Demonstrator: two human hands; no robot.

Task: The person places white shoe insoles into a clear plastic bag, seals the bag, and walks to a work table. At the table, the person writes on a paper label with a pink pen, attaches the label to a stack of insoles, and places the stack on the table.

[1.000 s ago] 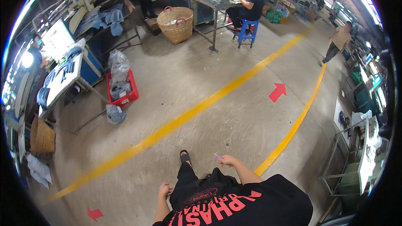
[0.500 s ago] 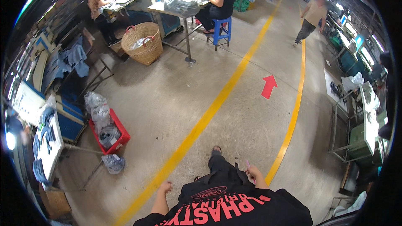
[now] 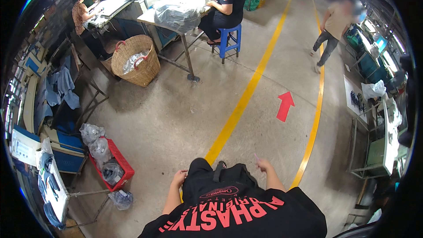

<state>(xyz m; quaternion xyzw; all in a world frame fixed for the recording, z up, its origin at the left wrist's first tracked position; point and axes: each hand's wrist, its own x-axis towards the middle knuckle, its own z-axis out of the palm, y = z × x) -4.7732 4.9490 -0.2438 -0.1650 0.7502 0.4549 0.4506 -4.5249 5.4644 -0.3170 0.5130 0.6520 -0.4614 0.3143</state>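
Note:
My right hand (image 3: 264, 165) is closed around a thin pink stick-like object (image 3: 256, 156), too small to name; its tip points up and away from my fingers. It hangs over the floor to the right of my body. My left hand (image 3: 179, 178) is beside my dark trouser leg, its fingers loosely curled in, with nothing seen in them. Neither hand touches a table or container. Below, the concrete floor (image 3: 229, 150) carries a yellow line (image 3: 233, 121), and one sandalled foot (image 3: 221, 164) shows past my clothes.
A person in a light shirt (image 3: 337, 22) walks near the right yellow line. A red crate (image 3: 125, 163) of plastic bags and a wicker basket (image 3: 152, 68) stand left. Someone sits on a blue stool (image 3: 230, 42) at a table. A white-topped table (image 3: 390, 136) is at right.
I have moved forward: the basket, stool and red arrow appear nearer. The person in the light shirt has come closer. My left hand has swung up and forward; my right hand still holds the pink object.

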